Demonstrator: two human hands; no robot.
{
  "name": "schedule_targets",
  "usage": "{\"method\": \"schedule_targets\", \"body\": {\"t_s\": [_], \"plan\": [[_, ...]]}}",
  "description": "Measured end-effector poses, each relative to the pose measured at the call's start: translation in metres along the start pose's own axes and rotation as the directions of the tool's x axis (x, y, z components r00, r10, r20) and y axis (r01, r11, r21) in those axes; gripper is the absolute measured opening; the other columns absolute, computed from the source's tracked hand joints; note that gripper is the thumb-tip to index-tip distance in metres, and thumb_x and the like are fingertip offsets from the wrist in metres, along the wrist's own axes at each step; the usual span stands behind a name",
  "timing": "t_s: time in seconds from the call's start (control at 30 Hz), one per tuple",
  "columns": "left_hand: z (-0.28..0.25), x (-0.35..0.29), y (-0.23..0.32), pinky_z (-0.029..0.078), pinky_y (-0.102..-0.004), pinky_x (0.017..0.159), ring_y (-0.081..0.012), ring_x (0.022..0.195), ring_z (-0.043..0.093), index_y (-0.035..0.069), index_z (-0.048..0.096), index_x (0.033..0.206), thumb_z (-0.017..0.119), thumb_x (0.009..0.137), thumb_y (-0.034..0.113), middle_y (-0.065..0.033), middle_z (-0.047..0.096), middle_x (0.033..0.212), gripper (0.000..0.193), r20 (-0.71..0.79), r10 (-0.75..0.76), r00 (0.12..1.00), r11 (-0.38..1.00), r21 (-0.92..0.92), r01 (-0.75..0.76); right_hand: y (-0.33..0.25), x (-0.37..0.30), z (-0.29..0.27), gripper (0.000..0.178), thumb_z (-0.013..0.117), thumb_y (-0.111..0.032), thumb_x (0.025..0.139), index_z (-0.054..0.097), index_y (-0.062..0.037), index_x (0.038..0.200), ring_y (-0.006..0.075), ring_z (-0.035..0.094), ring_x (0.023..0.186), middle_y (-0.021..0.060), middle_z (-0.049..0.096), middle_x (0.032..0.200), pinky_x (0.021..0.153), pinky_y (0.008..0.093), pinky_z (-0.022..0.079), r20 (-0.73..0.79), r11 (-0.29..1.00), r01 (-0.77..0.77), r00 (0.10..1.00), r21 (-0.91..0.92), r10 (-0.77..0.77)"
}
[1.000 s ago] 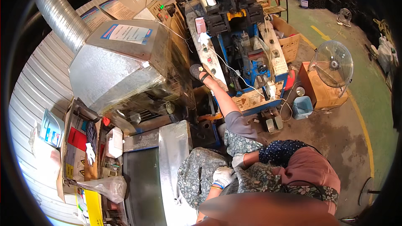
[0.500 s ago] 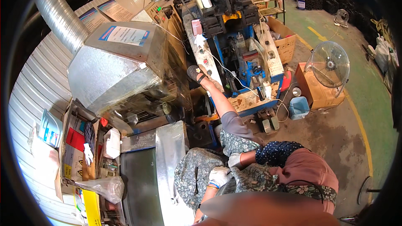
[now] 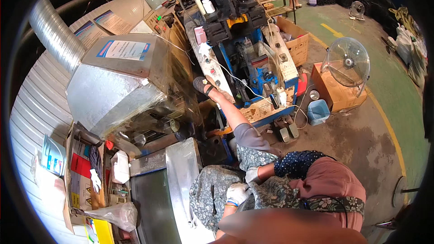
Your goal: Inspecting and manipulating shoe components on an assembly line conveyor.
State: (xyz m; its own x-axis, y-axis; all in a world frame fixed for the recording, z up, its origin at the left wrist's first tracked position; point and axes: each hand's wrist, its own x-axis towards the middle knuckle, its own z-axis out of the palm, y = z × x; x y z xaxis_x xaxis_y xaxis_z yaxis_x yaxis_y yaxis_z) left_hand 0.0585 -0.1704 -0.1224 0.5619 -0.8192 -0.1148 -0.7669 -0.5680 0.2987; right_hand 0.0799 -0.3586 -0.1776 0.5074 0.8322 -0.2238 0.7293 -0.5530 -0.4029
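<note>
slight rightward view shift, floral cloth point(image 3: 210, 192) beneath both gloved hands point(image 3: 237, 194)

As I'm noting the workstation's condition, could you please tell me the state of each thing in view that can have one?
Left hand: gloved, curled on the floral cloth
Right hand: gloved, against the floral cloth
Floral cloth: rumpled
Green indicator light: lit
Blue bucket: upright, uncovered
Round fan: upright; whether spinning is unclear
Farther cardboard box: open-topped
Spare white glove: unworn

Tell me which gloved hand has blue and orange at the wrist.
Your left hand, lower in the picture; your right hand shows neither colour there.
</note>
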Motion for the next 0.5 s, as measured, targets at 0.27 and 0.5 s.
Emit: {"method": "schedule_targets", "body": {"t_s": [0.27, 0.5], "plan": [[0.000, 0.001, 0.000, 0.051, -0.0484, 0.075, -0.0342, 0.081, 0.067, 0.013, 0.072, 0.084, 0.059, 0.086, 0.042, -0.0140, 0.069, 0.083, 0.032, 0.003, 0.033, 0.999, 0.999, 0.031, -0.033, -0.004, -0.001, -0.006, 0.036, 0.060, -0.039, 0.081, 0.075, -0.0070, 0.090, 0.0383, 0.068, 0.083, 0.0179, 0.072, 0.091, 0.070, 0.0474, 0.053, 0.020, 0.999, -0.013, 1.000, -0.031, 0.013], [-0.001, 0.001, 0.000, 0.051, -0.0486, 0.073, -0.0336, 0.079, 0.066, 0.012, 0.071, 0.084, 0.060, 0.085, 0.040, -0.0132, 0.069, 0.082, 0.030, 0.009, 0.046, 0.999, 0.997, 0.060, -0.047, -0.011, -0.008, -0.019, 0.032, 0.062, -0.035, 0.080, 0.075, -0.0082, 0.092, 0.0369, 0.068, 0.086, 0.0163, 0.072, 0.092, 0.073, 0.0461, 0.053, 0.023, 0.999, -0.034, 0.999, -0.014, 0.034]]}}
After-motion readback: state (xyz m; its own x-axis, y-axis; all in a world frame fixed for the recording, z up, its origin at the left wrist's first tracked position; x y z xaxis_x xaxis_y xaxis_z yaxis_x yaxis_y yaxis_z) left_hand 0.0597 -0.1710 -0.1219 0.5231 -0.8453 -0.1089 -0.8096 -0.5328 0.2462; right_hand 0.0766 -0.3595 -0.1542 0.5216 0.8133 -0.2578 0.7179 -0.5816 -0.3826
